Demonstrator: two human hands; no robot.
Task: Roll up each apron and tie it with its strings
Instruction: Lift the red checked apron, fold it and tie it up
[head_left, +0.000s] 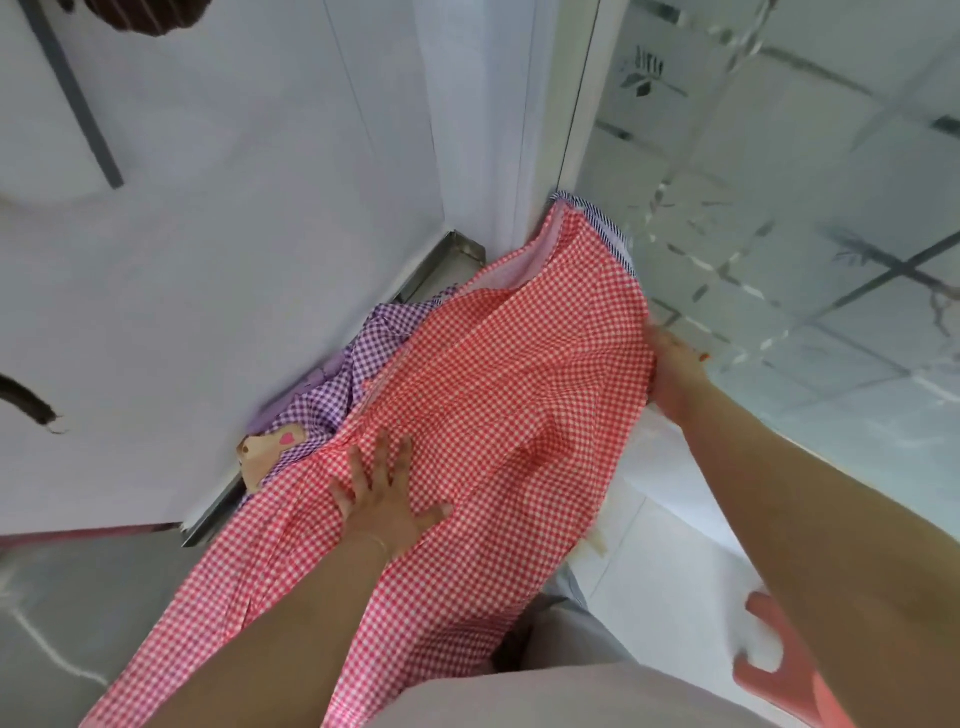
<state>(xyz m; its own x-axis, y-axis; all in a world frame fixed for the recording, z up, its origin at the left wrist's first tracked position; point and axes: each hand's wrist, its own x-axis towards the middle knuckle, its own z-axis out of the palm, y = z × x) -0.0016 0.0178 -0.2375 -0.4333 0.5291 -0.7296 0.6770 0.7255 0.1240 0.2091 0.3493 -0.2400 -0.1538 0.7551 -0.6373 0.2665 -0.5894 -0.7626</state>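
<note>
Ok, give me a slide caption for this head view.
Left hand pressed flat on a red apron, right hand gripping its edge, purple apron beneath.

The checked apron (483, 395) lay spread across the middle, its near end hanging down toward the person. The left hand (382, 499) rested flat on its near left part, fingers straight and spread. The right hand (675, 374) was at its right edge, the fingers hidden behind the cloth. A second checked apron (358, 364) lay partly under its left side, beside the wall (208, 260). A tiled wall (805, 234) stood to the right.
</note>
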